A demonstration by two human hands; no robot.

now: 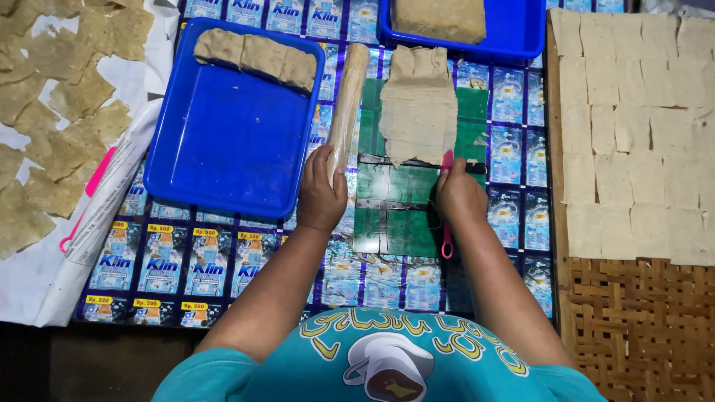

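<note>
Your left hand (320,195) clamped on near end of rolling pin (347,104), pin angled away beside dough sheet (418,104). Your right hand (460,195) closed round pink cutter (447,223), at sheet's near edge on green mat (395,216). Risk, likely: thin sheet tears if cutter drags; pin may roll toward blue tray (223,141). Both forearms reach forward, wrists low, hands apart.

Glossy plastic tray (223,149) & sachet mat (186,260); matt rough dough sheet (417,104); woven bamboo mat (633,320).
</note>
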